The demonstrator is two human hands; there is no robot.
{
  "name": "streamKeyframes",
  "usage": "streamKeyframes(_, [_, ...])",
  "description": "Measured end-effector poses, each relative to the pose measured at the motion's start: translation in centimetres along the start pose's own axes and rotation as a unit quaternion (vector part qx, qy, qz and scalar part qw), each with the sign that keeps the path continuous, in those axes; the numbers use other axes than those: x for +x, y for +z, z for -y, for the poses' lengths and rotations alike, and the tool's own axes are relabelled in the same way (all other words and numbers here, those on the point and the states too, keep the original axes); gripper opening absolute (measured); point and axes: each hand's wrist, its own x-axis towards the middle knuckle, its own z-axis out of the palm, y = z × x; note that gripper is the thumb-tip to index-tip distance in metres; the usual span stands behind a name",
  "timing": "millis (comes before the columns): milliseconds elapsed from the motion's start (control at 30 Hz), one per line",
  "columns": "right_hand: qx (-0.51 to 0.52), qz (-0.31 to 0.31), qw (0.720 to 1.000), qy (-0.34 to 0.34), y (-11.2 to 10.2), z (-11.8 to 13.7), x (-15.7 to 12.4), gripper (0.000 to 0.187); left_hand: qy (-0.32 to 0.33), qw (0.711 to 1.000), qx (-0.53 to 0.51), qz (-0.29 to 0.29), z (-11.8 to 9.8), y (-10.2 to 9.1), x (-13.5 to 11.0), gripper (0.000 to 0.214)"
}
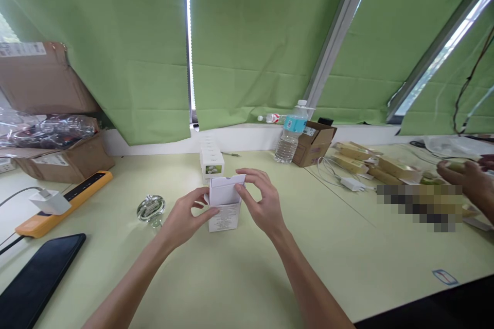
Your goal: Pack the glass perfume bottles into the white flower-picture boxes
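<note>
A small white carton (225, 209) stands upright on the pale table (239, 272), its top flap raised. My left hand (184, 217) grips the carton's left side with curled fingers. My right hand (262, 202) pinches the open flap from the right. A clear glass bottle (151, 208) lies on the table just left of my left hand. Behind the carton stands a row of similar white boxes (211, 162).
A black phone (36, 280) and an orange power strip (64, 203) with a white charger lie at the left. Cardboard boxes sit far left. A water bottle (291, 134), a brown carton (314, 143) and long packs are at the right, where another person's hand (469, 181) works.
</note>
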Motion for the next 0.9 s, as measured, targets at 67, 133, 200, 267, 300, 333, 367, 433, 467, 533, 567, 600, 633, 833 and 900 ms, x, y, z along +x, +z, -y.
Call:
streamKeyframes(67, [-0.007, 0.003, 1.000, 0.001, 0.04, -0.13, -0.09, 0.010, -0.006, 1.000, 0.009, 0.003, 0.21, 0.11, 0.00, 0.038])
streamKeyframes(133, [-0.012, 0.009, 1.000, -0.012, 0.09, -0.13, -0.20, 0.009, -0.014, 1.000, 0.013, -0.002, 0.32, 0.20, 0.00, 0.037])
streamKeyframes(200, [-0.016, 0.016, 0.999, -0.031, 0.11, -0.03, -0.28, 0.010, -0.017, 1.000, 0.014, -0.009, 0.31, 0.25, 0.00, 0.035])
streamKeyframes(267, [-0.018, 0.019, 0.999, -0.044, 0.08, 0.10, -0.29, 0.008, -0.016, 1.000, 0.017, -0.015, 0.28, 0.25, 0.00, 0.034])
streamKeyframes(300, [-0.020, 0.020, 0.998, -0.048, 0.05, 0.14, -0.27, 0.007, -0.014, 1.000, 0.021, -0.017, 0.28, 0.23, 0.00, 0.034])
streamKeyframes(333, [-0.022, 0.022, 0.998, -0.049, 0.01, 0.16, -0.25, 0.006, -0.013, 0.999, 0.026, -0.019, 0.29, 0.21, 0.00, 0.035])
streamKeyframes(367, [-0.025, 0.025, 0.998, -0.049, -0.03, 0.17, -0.22, 0.005, -0.012, 0.999, 0.031, -0.021, 0.33, 0.19, 0.01, 0.035])
streamKeyframes(433, [-0.033, 0.030, 0.998, -0.050, -0.10, 0.17, -0.17, 0.005, -0.008, 0.999, 0.041, -0.025, 0.43, 0.17, 0.01, 0.036])
streamKeyframes(467, [-0.036, 0.032, 0.997, -0.053, -0.11, 0.18, -0.15, 0.006, -0.005, 0.999, 0.044, -0.026, 0.47, 0.17, 0.00, 0.036])
streamKeyframes(533, [-0.039, 0.032, 0.997, -0.055, -0.03, 0.26, -0.15, 0.011, 0.000, 0.999, 0.047, -0.025, 0.51, 0.18, -0.02, 0.036])
streamKeyframes(567, [-0.039, 0.032, 0.997, -0.056, 0.04, 0.31, -0.17, 0.014, 0.001, 0.999, 0.047, -0.025, 0.50, 0.19, -0.03, 0.037])
streamKeyframes(600, [-0.037, 0.033, 0.997, -0.056, 0.12, 0.36, -0.19, 0.017, 0.001, 0.999, 0.048, -0.025, 0.48, 0.18, -0.04, 0.037])
streamKeyframes(633, [-0.034, 0.033, 0.997, -0.058, 0.20, 0.41, -0.23, 0.020, 0.000, 0.998, 0.049, -0.025, 0.46, 0.18, -0.05, 0.037])
streamKeyframes(833, [-0.041, 0.037, 0.995, -0.080, 0.37, 0.12, -0.37, 0.019, -0.006, 0.998, 0.047, -0.030, 0.45, 0.03, -0.03, 0.034])
streamKeyframes(900, [-0.056, 0.037, 0.993, -0.093, 0.38, -0.13, -0.40, 0.020, -0.006, 0.998, 0.049, -0.031, 0.58, -0.01, 0.00, 0.035])
